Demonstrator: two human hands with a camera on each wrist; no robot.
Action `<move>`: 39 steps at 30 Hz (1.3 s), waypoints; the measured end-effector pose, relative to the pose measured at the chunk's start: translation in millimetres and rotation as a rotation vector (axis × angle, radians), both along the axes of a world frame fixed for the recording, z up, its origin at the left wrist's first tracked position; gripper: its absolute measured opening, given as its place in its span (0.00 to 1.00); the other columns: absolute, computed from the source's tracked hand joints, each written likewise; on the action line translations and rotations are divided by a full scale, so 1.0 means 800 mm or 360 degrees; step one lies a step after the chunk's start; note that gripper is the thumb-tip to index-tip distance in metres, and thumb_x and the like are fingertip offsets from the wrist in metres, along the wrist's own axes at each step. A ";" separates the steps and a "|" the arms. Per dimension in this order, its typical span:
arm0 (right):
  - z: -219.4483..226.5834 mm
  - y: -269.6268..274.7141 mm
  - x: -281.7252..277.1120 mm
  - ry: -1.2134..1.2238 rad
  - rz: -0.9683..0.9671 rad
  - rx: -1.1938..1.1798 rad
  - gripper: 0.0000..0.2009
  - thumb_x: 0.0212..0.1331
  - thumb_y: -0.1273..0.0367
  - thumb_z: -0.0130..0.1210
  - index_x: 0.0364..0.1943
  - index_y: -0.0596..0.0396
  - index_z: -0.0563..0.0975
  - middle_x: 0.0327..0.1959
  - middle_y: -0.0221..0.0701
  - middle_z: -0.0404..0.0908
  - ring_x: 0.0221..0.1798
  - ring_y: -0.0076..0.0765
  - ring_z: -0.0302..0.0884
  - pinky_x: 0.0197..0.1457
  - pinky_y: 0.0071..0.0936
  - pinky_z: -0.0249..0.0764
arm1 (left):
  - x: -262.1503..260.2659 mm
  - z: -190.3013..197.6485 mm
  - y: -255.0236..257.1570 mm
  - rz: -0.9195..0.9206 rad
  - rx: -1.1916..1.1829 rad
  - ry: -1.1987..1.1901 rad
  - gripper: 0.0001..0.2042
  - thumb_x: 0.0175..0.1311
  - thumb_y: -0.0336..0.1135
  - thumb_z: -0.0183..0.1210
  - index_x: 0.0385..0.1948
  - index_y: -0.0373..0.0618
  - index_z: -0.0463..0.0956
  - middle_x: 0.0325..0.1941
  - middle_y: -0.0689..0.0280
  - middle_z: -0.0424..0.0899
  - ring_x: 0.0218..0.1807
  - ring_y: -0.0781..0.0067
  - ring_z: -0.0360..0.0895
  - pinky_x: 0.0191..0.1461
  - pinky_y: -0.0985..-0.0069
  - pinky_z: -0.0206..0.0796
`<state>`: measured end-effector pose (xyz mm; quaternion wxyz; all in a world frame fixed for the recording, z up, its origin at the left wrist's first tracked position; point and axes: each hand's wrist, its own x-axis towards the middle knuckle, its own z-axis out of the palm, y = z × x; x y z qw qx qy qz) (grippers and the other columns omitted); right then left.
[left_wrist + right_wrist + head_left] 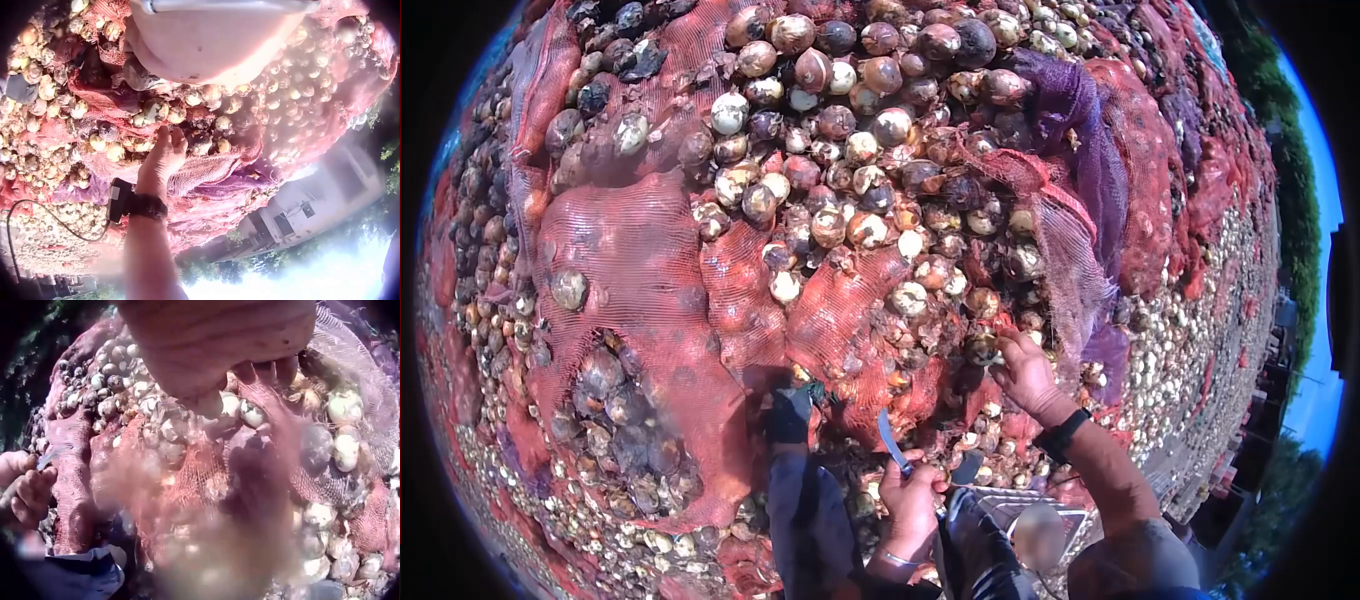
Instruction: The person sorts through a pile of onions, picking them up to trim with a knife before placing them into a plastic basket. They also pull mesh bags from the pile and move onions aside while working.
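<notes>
Low in the head view, my left hand grips a knife, its curved blade pointing up and away. The same hand shows at the left edge of the right wrist view. My right hand reaches into the heap, its fingertips right at an onion; I cannot tell whether they grip it. In the left wrist view, the right hand has bent fingers just below a pale onion. Red mesh lies by its fingers in the right wrist view.
Loose onions spill between red mesh sacks ahead. A purple mesh sack lies at the right. The person's dark-trousered leg is beside the left hand. A cable runs from the right wrist's camera.
</notes>
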<state>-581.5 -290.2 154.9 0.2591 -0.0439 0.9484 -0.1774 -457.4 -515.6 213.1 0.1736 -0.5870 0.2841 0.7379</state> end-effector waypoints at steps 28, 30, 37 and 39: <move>-0.172 -0.216 -0.295 0.0463 0.0927 0.0587 0.16 0.54 0.57 0.59 0.42 0.51 0.81 0.47 0.36 0.81 0.56 0.44 0.76 0.61 0.42 0.69 | -0.047 -0.020 -0.065 0.0175 -0.0041 -0.0374 0.13 0.57 0.19 0.55 0.45 0.37 0.73 0.28 0.60 0.80 0.22 0.70 0.78 0.27 0.75 0.70; -0.192 -0.226 -0.297 0.0589 0.1007 0.0697 0.20 0.54 0.54 0.58 0.46 0.51 0.82 0.49 0.37 0.82 0.56 0.42 0.76 0.58 0.41 0.71 | -0.043 -0.029 -0.068 0.0164 -0.0067 -0.0431 0.13 0.57 0.19 0.55 0.45 0.37 0.73 0.28 0.60 0.81 0.22 0.70 0.78 0.27 0.75 0.70; -0.128 -0.166 -0.224 0.0393 0.0777 0.0644 0.17 0.54 0.53 0.59 0.38 0.50 0.84 0.38 0.36 0.82 0.49 0.45 0.79 0.55 0.49 0.72 | -0.038 -0.025 -0.063 0.0188 0.0016 -0.0406 0.14 0.57 0.20 0.56 0.46 0.36 0.73 0.29 0.60 0.80 0.24 0.70 0.78 0.28 0.75 0.72; -0.110 -0.133 -0.188 0.0449 0.0753 0.0458 0.19 0.50 0.51 0.63 0.42 0.46 0.82 0.49 0.34 0.77 0.57 0.46 0.73 0.60 0.51 0.66 | -0.039 -0.027 -0.059 0.0239 0.0012 -0.0409 0.15 0.56 0.20 0.56 0.47 0.35 0.72 0.30 0.59 0.80 0.24 0.70 0.78 0.28 0.74 0.73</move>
